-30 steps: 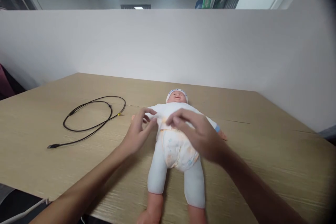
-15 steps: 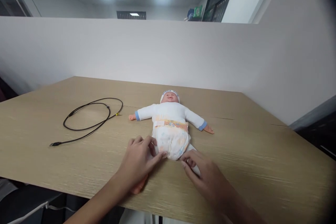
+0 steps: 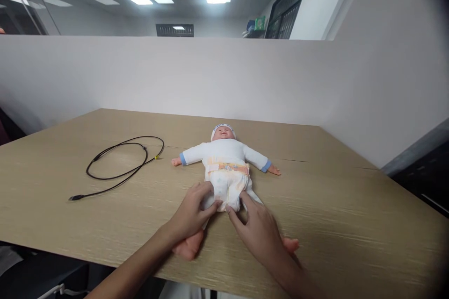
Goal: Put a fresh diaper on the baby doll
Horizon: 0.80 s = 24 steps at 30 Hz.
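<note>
A baby doll [image 3: 224, 154] lies on its back on the wooden table [image 3: 333, 205], head away from me, arms spread. It wears a white top, a white cap and a patterned diaper [image 3: 228, 186]. My left hand [image 3: 191, 217] lies over the doll's left-side thigh, fingers curled against the diaper's lower edge. My right hand [image 3: 261, 231] covers the other leg, its fingers extended and touching the diaper's crotch. The doll's bare feet stick out beneath both hands near the table's front edge.
A black cable [image 3: 122, 161] lies looped on the table to the left of the doll. A white partition wall [image 3: 210, 79] runs behind the table. The front table edge is just below my wrists.
Both hands moved from the doll's waist down to its legs and the diaper's lower edge. The view shifted, so the doll now sits further from me with its arms uncovered.
</note>
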Each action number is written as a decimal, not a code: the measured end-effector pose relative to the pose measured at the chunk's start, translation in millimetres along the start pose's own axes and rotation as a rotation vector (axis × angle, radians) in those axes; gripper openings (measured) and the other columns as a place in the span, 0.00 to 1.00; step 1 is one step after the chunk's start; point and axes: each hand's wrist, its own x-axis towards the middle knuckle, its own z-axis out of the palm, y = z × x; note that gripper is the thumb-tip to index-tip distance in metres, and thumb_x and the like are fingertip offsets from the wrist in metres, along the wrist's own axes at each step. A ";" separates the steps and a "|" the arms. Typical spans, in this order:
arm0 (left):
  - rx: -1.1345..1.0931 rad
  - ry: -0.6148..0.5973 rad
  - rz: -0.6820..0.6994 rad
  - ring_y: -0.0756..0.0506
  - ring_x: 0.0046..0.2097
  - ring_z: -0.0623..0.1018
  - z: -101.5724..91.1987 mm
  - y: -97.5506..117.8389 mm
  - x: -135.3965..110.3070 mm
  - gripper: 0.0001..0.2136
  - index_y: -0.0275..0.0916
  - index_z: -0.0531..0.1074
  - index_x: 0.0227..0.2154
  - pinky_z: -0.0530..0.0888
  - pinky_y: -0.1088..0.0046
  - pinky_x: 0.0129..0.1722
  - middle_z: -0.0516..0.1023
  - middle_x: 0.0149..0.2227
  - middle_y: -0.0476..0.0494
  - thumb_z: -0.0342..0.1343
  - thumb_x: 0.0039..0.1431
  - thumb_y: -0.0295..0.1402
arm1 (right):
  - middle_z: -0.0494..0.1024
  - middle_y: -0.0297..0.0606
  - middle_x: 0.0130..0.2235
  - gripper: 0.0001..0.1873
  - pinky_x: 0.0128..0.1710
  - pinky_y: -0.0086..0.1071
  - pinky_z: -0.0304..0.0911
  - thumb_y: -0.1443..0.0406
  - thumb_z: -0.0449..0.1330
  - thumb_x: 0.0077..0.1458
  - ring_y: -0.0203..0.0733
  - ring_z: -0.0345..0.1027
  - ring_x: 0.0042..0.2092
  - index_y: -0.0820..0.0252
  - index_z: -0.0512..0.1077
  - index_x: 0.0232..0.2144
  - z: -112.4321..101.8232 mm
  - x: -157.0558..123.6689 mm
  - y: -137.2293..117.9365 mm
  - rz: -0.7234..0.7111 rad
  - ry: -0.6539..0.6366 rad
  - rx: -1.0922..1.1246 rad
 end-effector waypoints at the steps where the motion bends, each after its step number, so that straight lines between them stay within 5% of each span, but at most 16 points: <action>1: 0.009 0.006 -0.025 0.39 0.45 0.72 1.8 -0.3 0.3 0.12 0.43 0.69 0.33 0.67 0.62 0.46 0.76 0.38 0.45 0.57 0.71 0.43 | 0.85 0.43 0.39 0.12 0.38 0.40 0.63 0.55 0.59 0.67 0.57 0.80 0.41 0.55 0.74 0.45 -0.4 1.5 -0.1 0.019 -0.019 -0.009; 5: -0.117 0.058 -0.095 0.39 0.43 0.75 11.1 -7.7 3.2 0.09 0.43 0.72 0.38 0.69 0.63 0.45 0.79 0.39 0.46 0.62 0.67 0.42 | 0.86 0.45 0.43 0.19 0.38 0.41 0.66 0.51 0.58 0.67 0.58 0.82 0.43 0.55 0.73 0.53 0.0 4.9 4.7 0.097 -0.020 0.048; 9: -0.376 0.096 -0.163 0.39 0.46 0.80 16.1 -15.9 3.7 0.15 0.42 0.72 0.44 0.74 0.65 0.47 0.82 0.42 0.45 0.69 0.61 0.40 | 0.86 0.46 0.45 0.19 0.39 0.42 0.68 0.50 0.59 0.66 0.57 0.81 0.42 0.55 0.73 0.50 0.0 0.9 14.5 0.153 0.038 0.131; 13: -0.310 0.067 -0.198 0.38 0.46 0.81 13.0 -18.7 2.2 0.16 0.41 0.78 0.43 0.74 0.64 0.48 0.85 0.42 0.44 0.72 0.58 0.42 | 0.84 0.43 0.38 0.16 0.37 0.40 0.65 0.49 0.61 0.64 0.54 0.78 0.38 0.54 0.75 0.42 -3.4 -4.1 18.0 0.156 0.044 0.127; 17: -0.262 0.001 -0.199 0.36 0.45 0.81 9.8 -21.9 5.6 0.15 0.40 0.84 0.40 0.74 0.62 0.48 0.87 0.42 0.44 0.72 0.58 0.46 | 0.79 0.38 0.32 0.18 0.35 0.38 0.60 0.50 0.61 0.65 0.47 0.69 0.34 0.54 0.70 0.29 -11.1 0.8 14.0 0.104 -0.039 0.147; 21: -0.489 -0.086 -0.269 0.34 0.49 0.82 5.9 -22.1 13.2 0.19 0.39 0.85 0.45 0.75 0.61 0.51 0.88 0.47 0.41 0.73 0.57 0.47 | 0.69 0.30 0.25 0.20 0.29 0.34 0.52 0.48 0.62 0.64 0.40 0.59 0.28 0.55 0.72 0.28 -25.7 16.9 21.5 0.112 -0.195 0.224; 24: -0.697 -0.163 -0.330 0.35 0.51 0.83 -0.4 -19.8 18.6 0.22 0.39 0.85 0.47 0.76 0.62 0.52 0.88 0.50 0.39 0.74 0.56 0.49 | 0.69 0.29 0.24 0.21 0.27 0.33 0.52 0.46 0.62 0.64 0.40 0.61 0.27 0.56 0.77 0.31 -38.1 30.7 37.2 0.072 -0.316 0.386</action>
